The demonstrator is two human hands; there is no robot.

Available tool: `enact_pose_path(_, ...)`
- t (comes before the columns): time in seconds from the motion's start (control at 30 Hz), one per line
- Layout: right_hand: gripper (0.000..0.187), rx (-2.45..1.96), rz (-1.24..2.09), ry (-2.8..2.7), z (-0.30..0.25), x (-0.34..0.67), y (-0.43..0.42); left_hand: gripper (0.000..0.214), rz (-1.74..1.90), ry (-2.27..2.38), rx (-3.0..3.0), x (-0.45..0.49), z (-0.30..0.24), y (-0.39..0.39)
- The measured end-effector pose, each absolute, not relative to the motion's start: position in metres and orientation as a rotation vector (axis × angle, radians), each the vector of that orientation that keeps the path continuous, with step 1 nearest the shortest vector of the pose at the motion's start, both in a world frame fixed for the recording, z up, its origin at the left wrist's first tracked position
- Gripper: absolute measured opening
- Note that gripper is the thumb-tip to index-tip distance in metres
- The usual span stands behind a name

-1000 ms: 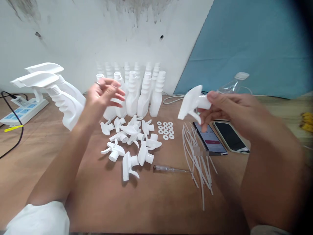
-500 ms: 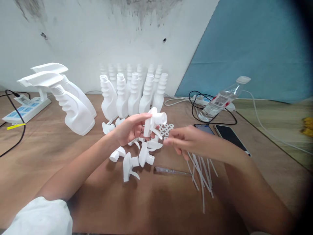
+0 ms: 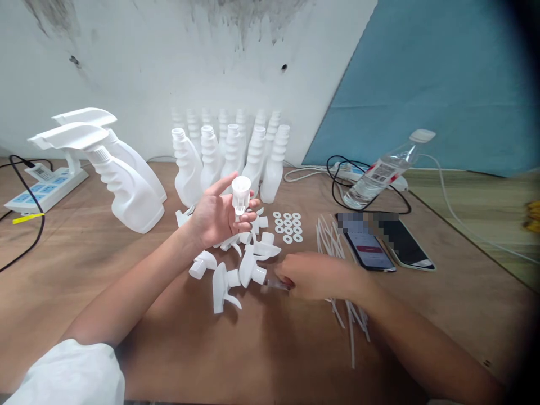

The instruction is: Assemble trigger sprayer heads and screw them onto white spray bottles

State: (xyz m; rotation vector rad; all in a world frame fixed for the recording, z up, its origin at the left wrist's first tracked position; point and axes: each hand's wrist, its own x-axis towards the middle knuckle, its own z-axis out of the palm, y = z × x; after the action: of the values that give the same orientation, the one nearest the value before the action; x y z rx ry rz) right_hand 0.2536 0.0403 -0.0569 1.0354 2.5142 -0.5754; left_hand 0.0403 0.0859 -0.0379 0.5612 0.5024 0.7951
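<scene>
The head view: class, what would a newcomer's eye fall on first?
Probably the white spray head in the left hand, near the middle, its round opening facing the camera. Next come two complete spray bottles at the left, and the cluster of open-necked white bottles by the wall.

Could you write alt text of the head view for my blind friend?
A person's left hand holds a white spray head, its round opening toward the camera, while the blurred right hand is at a clear-handled tool. More spray heads, white rings and thin tubes lie on the table; white bottles stand behind.
</scene>
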Motion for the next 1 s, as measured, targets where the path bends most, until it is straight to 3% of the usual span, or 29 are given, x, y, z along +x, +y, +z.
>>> enact_pose_path(0.23,0.006,1.068,-1.352,3.046,-0.003,0.272,0.047,0.033,0.754,0.648,0.590,0.048,-0.048,0.088)
enact_pose_path(0.37,0.011,1.189,-1.715,3.530,0.004,0.275,0.045,0.030,0.791,0.699,0.615,0.053,-0.051,0.086)
enact_pose_path(0.53,0.018,1.348,-1.497,3.824,-0.004,0.262,0.041,0.030,0.837,0.768,0.671,0.057,-0.055,0.081)
enact_pose_path(0.83,0.023,1.407,-0.884,3.943,-0.019,0.254,0.037,0.027,0.937,0.831,0.781,0.064,-0.058,0.068)
enact_pose_path(1.0,0.020,1.401,-0.732,3.874,-0.022,0.253,0.034,0.032,1.018,0.849,0.885,0.065,-0.053,0.061)
